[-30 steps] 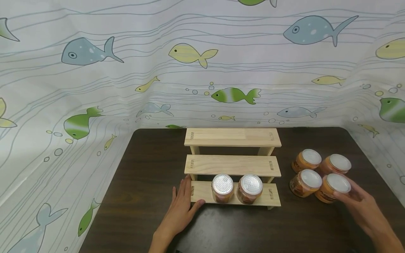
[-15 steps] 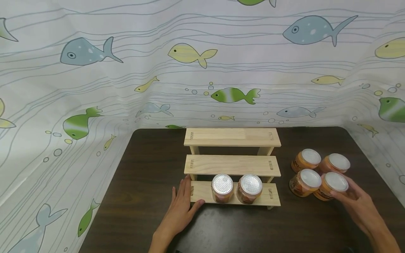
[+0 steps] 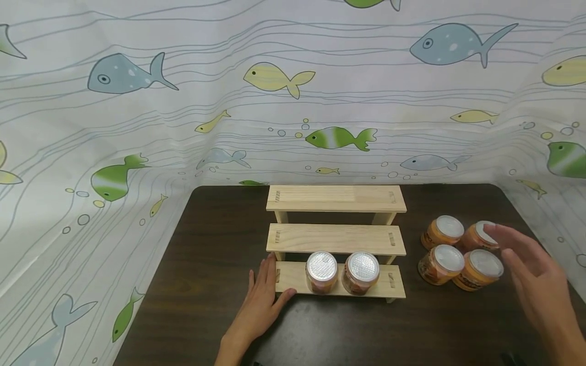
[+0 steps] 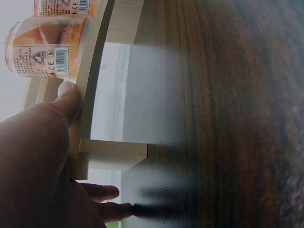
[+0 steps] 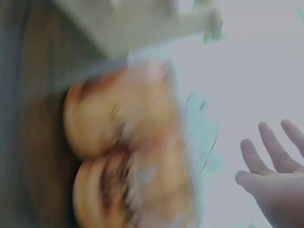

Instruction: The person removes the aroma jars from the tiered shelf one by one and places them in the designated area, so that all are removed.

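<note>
My left hand [image 3: 261, 305] rests at the left end of a three-step wooden rack [image 3: 336, 238], its thumb on the lowest step and its fingers straight along the end. Two orange cans with silvery lids stand on that step: a left can [image 3: 322, 273] and a right can [image 3: 361, 273]. In the left wrist view, the thumb lies near a can [image 4: 45, 47]. Right of the rack, several more orange cans [image 3: 441, 264] with pale lids cluster on the table. Beside and above the front right can [image 3: 478, 269], my right hand [image 3: 537, 279] holds nothing, fingers spread, partly covering the back right can [image 3: 480, 235].
A dark wooden table [image 3: 201, 244] carries everything. Behind it and along both sides hangs a pale cloth [image 3: 183, 30] printed with fish. The rack's middle step [image 3: 336, 239] and top step [image 3: 336, 198] hold no cans. The right wrist view is blurred.
My right hand has let go of the front right can and lifted away, up and to the right. That can sits slightly farther left than a second ago. My left hand stays put.
</note>
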The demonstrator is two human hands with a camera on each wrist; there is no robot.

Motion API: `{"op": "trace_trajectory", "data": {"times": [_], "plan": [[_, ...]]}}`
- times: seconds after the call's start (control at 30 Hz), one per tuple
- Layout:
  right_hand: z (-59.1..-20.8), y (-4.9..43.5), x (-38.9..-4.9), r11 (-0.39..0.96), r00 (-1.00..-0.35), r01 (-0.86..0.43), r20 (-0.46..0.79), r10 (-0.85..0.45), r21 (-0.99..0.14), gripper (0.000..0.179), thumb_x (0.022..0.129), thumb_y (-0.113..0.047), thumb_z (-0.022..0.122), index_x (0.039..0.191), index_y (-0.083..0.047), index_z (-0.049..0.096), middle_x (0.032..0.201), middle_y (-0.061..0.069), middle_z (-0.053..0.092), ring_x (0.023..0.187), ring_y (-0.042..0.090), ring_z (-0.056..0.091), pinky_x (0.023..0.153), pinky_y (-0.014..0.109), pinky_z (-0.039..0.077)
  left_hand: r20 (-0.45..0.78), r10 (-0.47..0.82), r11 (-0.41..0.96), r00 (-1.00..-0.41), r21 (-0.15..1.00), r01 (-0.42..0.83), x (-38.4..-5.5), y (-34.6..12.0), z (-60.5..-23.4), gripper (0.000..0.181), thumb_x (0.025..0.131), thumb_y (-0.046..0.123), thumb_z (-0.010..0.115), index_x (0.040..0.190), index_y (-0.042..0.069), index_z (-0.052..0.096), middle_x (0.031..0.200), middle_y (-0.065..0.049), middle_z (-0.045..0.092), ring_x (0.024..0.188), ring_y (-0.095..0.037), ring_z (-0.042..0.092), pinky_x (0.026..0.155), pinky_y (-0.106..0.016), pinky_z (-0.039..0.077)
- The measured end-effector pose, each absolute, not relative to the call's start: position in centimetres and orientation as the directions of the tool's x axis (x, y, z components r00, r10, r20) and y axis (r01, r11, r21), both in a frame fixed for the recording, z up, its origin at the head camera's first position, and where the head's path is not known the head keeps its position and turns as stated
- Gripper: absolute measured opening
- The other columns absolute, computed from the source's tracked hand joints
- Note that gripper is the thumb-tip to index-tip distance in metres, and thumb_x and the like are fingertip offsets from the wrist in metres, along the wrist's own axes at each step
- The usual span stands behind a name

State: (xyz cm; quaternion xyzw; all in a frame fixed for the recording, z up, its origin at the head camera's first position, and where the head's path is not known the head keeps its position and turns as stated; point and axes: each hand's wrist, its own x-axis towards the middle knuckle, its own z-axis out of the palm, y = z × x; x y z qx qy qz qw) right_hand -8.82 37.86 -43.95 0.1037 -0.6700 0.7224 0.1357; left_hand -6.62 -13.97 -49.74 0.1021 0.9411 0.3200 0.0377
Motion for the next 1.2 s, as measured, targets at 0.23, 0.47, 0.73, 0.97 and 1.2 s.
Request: {"op": "trace_trajectory", "data": {"times": [0.23,0.47,0.73,0.97,1.2], "plan": [[-42.6,34.3,-8.8,-0.205,-0.858,-0.315,0.37,-0.356,-0.927,0.053,0.119,0.001,0.029,0.17,0.01,0.019,0.175,0.019,0.041,0.161,0.018,0.043,0.125,0.02,0.037,-0.008,0.217,0.771,-0.976,0.615,0.167,-6.7,-14.0,-49.7,0.095,0.111,0.046,0.064,0.173,-0.006,0.014,0.181,-0.027,0.017,0.166,-0.053,0.018,0.128,-0.08,0.009],[-44.5,30.8,-9.0,-0.206,-0.76,-0.249,0.323,-0.565,-0.946,0.057,0.12,-0.007,0.033,0.172,0.008,0.013,0.175,0.022,0.039,0.162,0.02,0.042,0.125,0.02,0.038,-0.007,0.216,0.77,-0.976,0.616,0.166,-6.6,-14.0,-49.7,0.095,0.111,0.045,0.064,0.173,-0.007,0.014,0.181,-0.027,0.016,0.166,-0.053,0.018,0.128,-0.08,0.009],[-45.6,28.1,-9.5,-0.158,-0.742,-0.177,0.237,-0.627,-0.971,0.061,0.117,0.0,0.043,0.173,0.004,0.019,0.174,0.018,0.043,0.16,0.017,0.046,0.122,0.022,0.041,0.004,0.218,0.771,-0.976,0.612,0.175,-6.6,-14.0,-49.8,0.094,0.111,0.045,0.064,0.173,-0.007,0.015,0.181,-0.028,0.017,0.166,-0.053,0.019,0.128,-0.08,0.01],[-46.5,26.3,-10.1,-0.111,-0.781,-0.094,0.142,-0.608,-0.989,0.061,0.115,0.002,0.047,0.173,-0.002,0.028,0.171,-0.004,0.05,0.154,0.005,0.05,0.121,0.019,0.042,0.012,0.216,0.772,-0.976,0.61,0.179,-6.6,-14.0,-49.9,0.094,0.111,0.044,0.065,0.172,-0.007,0.016,0.181,-0.028,0.018,0.166,-0.054,0.02,0.127,-0.081,0.01],[-47.0,24.4,-10.9,-0.085,-0.774,-0.115,0.143,-0.617,-0.99,0.065,0.113,0.0,0.055,0.172,-0.002,0.03,0.172,-0.012,0.046,0.155,-0.002,0.043,0.122,0.015,0.037,0.013,0.217,0.774,-0.976,0.607,0.18,-6.7,-14.0,-49.9,0.094,0.111,0.045,0.065,0.173,-0.007,0.016,0.181,-0.028,0.018,0.166,-0.054,0.02,0.127,-0.08,0.011]]}}
